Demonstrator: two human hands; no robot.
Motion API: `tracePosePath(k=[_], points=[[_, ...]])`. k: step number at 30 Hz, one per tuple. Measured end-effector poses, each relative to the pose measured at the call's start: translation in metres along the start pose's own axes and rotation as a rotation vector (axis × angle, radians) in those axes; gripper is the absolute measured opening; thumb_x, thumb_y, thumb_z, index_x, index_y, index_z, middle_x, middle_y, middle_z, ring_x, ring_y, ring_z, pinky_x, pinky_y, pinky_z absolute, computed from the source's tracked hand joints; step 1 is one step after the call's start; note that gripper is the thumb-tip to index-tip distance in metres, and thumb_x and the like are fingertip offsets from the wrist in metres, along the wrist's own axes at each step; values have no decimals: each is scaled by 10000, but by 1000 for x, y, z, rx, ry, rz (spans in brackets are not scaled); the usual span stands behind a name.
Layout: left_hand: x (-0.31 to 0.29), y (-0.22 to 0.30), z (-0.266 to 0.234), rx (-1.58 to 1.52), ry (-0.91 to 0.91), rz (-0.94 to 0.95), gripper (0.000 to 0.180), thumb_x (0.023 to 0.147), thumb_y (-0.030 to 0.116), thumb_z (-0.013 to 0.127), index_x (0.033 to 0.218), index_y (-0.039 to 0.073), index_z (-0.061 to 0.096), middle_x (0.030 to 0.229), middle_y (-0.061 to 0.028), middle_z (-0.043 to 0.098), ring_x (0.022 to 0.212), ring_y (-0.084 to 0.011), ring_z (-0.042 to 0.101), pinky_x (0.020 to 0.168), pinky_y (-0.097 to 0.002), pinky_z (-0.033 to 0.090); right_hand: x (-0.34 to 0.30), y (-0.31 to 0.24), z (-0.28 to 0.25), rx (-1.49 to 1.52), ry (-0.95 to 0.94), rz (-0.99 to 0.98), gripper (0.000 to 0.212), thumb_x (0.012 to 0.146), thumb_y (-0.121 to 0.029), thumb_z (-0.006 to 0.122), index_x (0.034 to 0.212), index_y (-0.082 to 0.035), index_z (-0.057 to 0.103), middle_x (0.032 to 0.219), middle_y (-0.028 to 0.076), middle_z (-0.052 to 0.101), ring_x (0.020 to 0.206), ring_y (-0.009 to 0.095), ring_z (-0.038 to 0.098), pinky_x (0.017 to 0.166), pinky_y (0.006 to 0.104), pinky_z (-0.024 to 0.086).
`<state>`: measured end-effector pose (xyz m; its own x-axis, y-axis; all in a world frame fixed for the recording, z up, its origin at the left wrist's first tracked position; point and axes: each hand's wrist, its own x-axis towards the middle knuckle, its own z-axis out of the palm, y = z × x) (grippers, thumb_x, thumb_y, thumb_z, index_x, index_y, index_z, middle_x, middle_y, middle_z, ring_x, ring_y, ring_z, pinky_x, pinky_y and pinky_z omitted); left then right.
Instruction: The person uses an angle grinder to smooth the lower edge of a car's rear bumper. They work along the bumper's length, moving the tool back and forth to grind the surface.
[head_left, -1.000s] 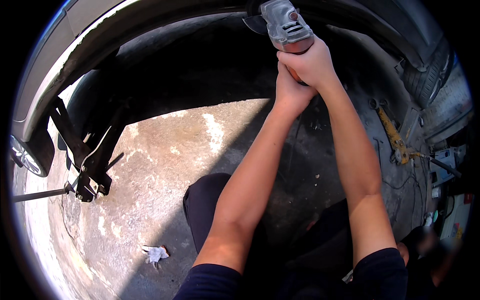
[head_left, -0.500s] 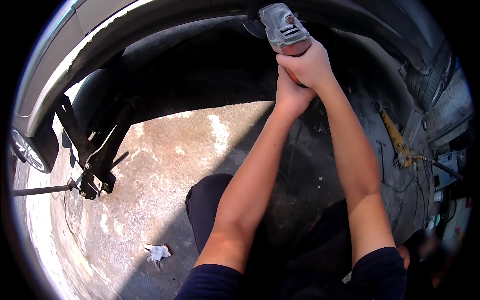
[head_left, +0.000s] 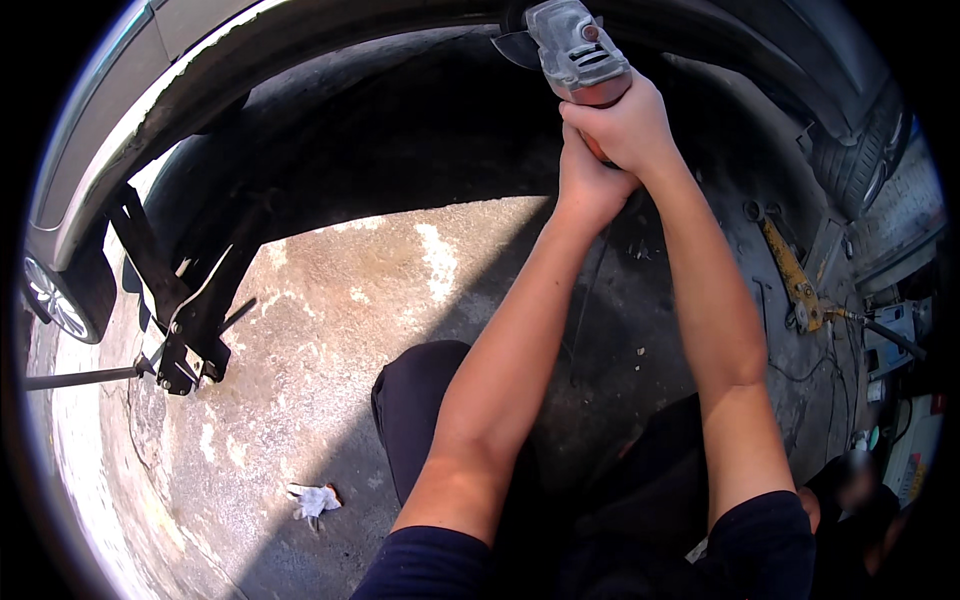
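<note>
An angle grinder [head_left: 580,55] with a grey metal head and an orange-red body is held out at arm's length, up against the lower edge of a car body [head_left: 400,22]. My right hand [head_left: 632,125] wraps round its body just behind the head. Below it, my left hand [head_left: 592,180] grips the grinder's lower part, close against the right hand. A dark guard [head_left: 515,48] shows on the left of the head; the disc itself is mostly in shadow, and I cannot tell whether it touches the metal or spins.
A dark jack [head_left: 185,320] with a long bar stands under the car at left. At right lie a yellow jack [head_left: 790,265] with a hose and, beyond it, a tyre [head_left: 850,165]. A crumpled white glove or rag [head_left: 315,500] lies on the concrete. Another person [head_left: 850,510] is at lower right.
Both hands and the grinder have shifted slightly to the right and up. The grip on the grinder looks the same.
</note>
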<state>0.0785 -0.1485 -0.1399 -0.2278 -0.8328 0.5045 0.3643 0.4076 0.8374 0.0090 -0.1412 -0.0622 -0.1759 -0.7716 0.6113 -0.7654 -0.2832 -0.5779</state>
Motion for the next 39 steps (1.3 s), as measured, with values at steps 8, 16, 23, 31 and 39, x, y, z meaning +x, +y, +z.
tracePosePath(k=[8, 16, 23, 31, 39], points=[[-1, -9, 0, 47, 27, 61, 738, 684, 166, 896, 1274, -14, 491, 1207, -145, 646, 1128, -232, 639, 936, -351, 514, -3, 6, -1, -47, -5, -20, 569, 651, -363, 855, 1076, -15, 708, 1006, 153, 754, 919, 285, 738, 841, 372, 586], [0, -3, -3, 35, -15, 49, 928, 645, 187, 921, 1353, -46, 369, 1313, -201, 582, 1237, -296, 597, 1040, -376, 473, -3, 0, 1, -43, -1, -3, 505, 702, -294, 845, 1082, 7, 702, 988, 121, 748, 886, 232, 717, 831, 345, 559], [3, -7, -7, 25, -7, 0, 876, 647, 203, 918, 1307, -46, 399, 1285, -206, 597, 1206, -301, 614, 1025, -374, 480, 2, -1, 5, -45, -5, 4, 536, 686, -331, 844, 1077, 7, 705, 992, 131, 749, 891, 249, 721, 831, 353, 567], [-7, 1, -2, 149, 25, -42, 794, 668, 199, 911, 1290, -19, 466, 1204, -153, 654, 1131, -225, 647, 959, -347, 507, -4, 13, 0, -36, 4, 69, 508, 706, -301, 834, 1079, 15, 696, 977, 118, 740, 876, 227, 711, 822, 341, 560], [1, -4, -10, 70, 0, 28, 948, 645, 226, 918, 1371, -35, 367, 1301, -214, 591, 1228, -321, 605, 1037, -383, 473, -1, -1, 7, 9, -7, -6, 609, 642, -376, 861, 1091, 5, 705, 1006, 163, 751, 926, 293, 735, 841, 376, 581]])
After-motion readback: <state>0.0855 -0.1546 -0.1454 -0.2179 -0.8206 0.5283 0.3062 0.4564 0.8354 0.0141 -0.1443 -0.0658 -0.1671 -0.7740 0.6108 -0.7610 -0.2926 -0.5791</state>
